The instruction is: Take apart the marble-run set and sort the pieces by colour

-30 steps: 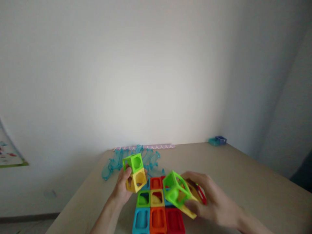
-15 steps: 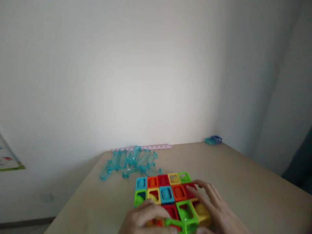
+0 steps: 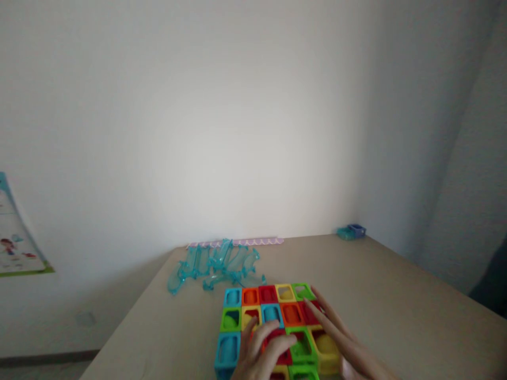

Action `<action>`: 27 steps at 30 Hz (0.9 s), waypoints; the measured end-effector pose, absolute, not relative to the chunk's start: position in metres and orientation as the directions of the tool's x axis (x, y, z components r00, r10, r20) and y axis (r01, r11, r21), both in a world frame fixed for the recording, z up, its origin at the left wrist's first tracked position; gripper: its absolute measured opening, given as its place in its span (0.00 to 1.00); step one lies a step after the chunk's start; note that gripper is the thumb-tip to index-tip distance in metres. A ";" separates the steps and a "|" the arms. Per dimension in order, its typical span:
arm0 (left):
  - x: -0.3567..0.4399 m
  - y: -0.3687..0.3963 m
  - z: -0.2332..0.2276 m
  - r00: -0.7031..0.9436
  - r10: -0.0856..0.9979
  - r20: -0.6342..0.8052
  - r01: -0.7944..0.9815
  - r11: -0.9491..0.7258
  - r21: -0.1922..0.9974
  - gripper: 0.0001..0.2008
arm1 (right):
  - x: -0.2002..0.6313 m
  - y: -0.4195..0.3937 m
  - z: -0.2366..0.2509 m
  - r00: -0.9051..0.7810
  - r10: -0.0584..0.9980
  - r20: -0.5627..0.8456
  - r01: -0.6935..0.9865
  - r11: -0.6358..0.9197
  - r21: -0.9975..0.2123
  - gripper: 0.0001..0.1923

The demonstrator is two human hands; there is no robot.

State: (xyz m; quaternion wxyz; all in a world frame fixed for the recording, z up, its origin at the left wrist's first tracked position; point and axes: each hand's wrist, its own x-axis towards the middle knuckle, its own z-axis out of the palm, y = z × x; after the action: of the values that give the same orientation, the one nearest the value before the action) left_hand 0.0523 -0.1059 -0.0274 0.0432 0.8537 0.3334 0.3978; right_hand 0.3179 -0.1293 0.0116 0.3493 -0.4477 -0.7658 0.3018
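Several coloured hollow toy blocks (image 3: pixel 271 315), in blue, orange, red, yellow and green, sit side by side in a flat grid on the table. My left hand (image 3: pixel 259 351) lies over the front left part of the grid, its fingers apart and bent. Its fingertips reach over a red block (image 3: pixel 283 358) and a green block (image 3: pixel 303 344). Along the right side stretches my right hand (image 3: pixel 336 332), with fingers out straight against the red and yellow blocks. Both hands are cut off by the lower picture edge, and the left one covers some blocks.
Clear blue plastic track-like pieces (image 3: pixel 222 263) lie in a pile at the back left of the table (image 3: pixel 396 295). Behind them a purple patterned strip (image 3: pixel 257 241) runs along the wall. In the far right corner are small teal and dark blue pieces (image 3: pixel 351 231).
My left hand has opened and lifted off a green block at the front, uncovering a blue block on the left. My right fingers have straightened along the grid's right side. The view has shifted slightly.
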 end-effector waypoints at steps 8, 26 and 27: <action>-0.049 -0.006 0.016 -0.016 0.749 0.662 0.759 -0.422 0.496 0.11 | 0.322 -0.010 0.007 -0.152 0.974 0.166 0.405 0.215 -0.889 0.26; -0.048 0.023 -0.007 0.210 0.712 0.670 0.856 -0.466 0.226 0.08 | 0.252 0.097 0.002 -0.642 0.761 0.097 0.191 0.281 -0.940 0.21; -0.047 0.023 -0.008 0.196 0.692 0.695 0.852 -0.471 0.229 0.07 | 0.253 0.098 0.000 -0.617 0.779 0.111 0.182 0.279 -0.943 0.22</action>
State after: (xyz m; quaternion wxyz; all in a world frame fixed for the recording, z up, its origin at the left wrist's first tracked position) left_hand -0.0468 0.0233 -0.0080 -0.1037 0.7663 0.5036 0.3852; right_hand 0.2527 0.0982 0.0001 0.2950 -0.3232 -0.7432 0.5062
